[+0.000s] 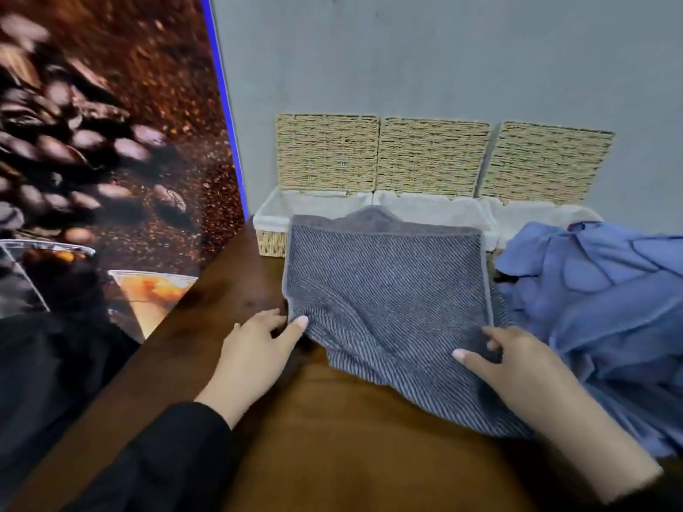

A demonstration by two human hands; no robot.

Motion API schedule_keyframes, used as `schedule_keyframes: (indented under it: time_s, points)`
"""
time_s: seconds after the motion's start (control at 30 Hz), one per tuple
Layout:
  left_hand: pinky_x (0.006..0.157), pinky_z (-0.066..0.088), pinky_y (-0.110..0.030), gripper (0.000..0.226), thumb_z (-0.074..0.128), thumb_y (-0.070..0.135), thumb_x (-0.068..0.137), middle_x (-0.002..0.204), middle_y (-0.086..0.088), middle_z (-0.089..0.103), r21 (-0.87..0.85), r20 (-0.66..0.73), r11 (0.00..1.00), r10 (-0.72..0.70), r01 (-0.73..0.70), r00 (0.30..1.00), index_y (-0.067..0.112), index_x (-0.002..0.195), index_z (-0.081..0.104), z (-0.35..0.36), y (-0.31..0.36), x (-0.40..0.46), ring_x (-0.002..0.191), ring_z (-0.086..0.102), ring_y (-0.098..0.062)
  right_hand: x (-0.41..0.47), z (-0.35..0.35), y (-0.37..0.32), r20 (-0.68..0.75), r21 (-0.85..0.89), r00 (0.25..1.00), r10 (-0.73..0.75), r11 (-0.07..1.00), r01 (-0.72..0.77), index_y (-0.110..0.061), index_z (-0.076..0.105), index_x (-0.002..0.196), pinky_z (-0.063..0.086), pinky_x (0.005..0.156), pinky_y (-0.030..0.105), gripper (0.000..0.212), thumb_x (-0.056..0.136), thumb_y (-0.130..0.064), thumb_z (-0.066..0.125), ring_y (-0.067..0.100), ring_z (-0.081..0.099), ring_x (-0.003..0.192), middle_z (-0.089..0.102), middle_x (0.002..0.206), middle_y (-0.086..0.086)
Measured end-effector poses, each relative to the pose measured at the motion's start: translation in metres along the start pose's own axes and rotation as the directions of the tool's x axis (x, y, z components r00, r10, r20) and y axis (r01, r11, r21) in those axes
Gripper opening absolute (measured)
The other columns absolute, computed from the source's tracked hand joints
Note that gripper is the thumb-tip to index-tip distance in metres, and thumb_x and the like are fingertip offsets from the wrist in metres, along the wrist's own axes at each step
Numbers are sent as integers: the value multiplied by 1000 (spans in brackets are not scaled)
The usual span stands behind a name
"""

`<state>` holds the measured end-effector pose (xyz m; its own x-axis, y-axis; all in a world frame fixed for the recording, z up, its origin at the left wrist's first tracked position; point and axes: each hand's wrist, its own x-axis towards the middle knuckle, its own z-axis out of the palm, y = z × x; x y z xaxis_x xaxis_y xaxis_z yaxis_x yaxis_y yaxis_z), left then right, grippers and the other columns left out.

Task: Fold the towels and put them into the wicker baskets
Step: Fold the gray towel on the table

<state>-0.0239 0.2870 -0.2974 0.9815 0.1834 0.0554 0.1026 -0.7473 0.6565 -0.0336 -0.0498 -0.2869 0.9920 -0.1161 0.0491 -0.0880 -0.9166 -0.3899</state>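
Observation:
A grey striped towel (388, 290) lies partly folded on the brown table (332, 437), its far edge reaching over the rim of the middle basket. My left hand (258, 349) pinches the towel's near left corner between thumb and fingers. My right hand (517, 371) grips the towel's right side, fingers curled into the cloth. Three wicker baskets stand in a row against the wall, lids up: left basket (271, 230), middle basket (425, 205), right basket (536, 216). Each has a white liner. A heap of blue towels (598, 308) lies at the right.
A grey wall (443, 61) rises behind the baskets. A panel with a coffee-bean picture (103, 142) borders the table on the left. The blue heap covers the table's right side and part of the right basket's front.

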Motion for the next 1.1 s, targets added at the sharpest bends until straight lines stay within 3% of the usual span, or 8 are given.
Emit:
schedule_keyframes:
  time_s: [0.13,0.2,0.3,0.53,0.67,0.83,0.97,1.1]
  points:
    - [108,41,-45,8,57,42,99,115,17,65,-16,-9,995,97,-97,995,38,101,64,5,6,-8,112,59,-13,4,6,3,11,0,999,46,999,-46,-13,65,125,44,79,29,49,90,-48,70,26,64,104,65,114,9]
    - [97,49,-41,12,56,34,101,100,14,70,-191,-46,974,116,-123,992,34,92,63,4,8,-7,100,64,-11,5,8,5,-1,18,1000,25,1000,-25,-19,63,97,44,70,33,22,93,-39,70,27,64,93,65,96,5]
    - [96,52,-44,16,50,33,105,99,7,73,-478,-85,868,108,-136,990,28,96,63,-2,19,-12,97,67,-13,1,4,5,-21,38,999,-40,998,41,-21,53,76,31,55,31,27,95,-34,68,19,57,71,57,71,-2]
    - [61,47,-31,22,46,24,107,66,-3,53,-780,-172,593,109,-203,979,6,103,57,-55,57,13,57,51,-11,6,-70,-34,-321,354,943,-90,912,208,-11,51,89,32,59,35,30,103,-38,49,22,54,70,58,72,3]
    - [61,54,-26,26,44,17,107,84,-6,64,-857,-43,509,84,-80,996,6,128,53,-88,74,64,63,60,-13,58,-97,-53,-342,435,940,16,889,143,-12,55,104,33,57,34,25,105,-37,49,25,55,73,60,84,2]
    - [97,52,-39,53,64,36,91,121,-3,69,-301,-124,952,24,-60,992,21,140,52,-54,35,71,105,68,-19,72,-65,-48,-108,187,990,-86,977,105,-13,53,136,44,72,35,46,98,-37,64,26,61,88,67,114,13]
    - [95,45,-29,22,63,41,92,106,10,59,4,-242,899,426,-438,872,27,109,65,-10,15,3,101,59,-10,13,-17,-55,-142,290,890,-433,842,456,-32,66,109,46,83,20,23,91,-47,68,0,60,95,64,104,-15]
    - [119,12,-33,73,33,89,78,144,29,38,166,273,846,455,-507,848,43,128,58,6,11,-29,137,25,8,-7,28,-57,176,141,745,-643,766,628,-43,55,132,31,114,26,51,89,-70,54,-4,42,130,44,135,-29]
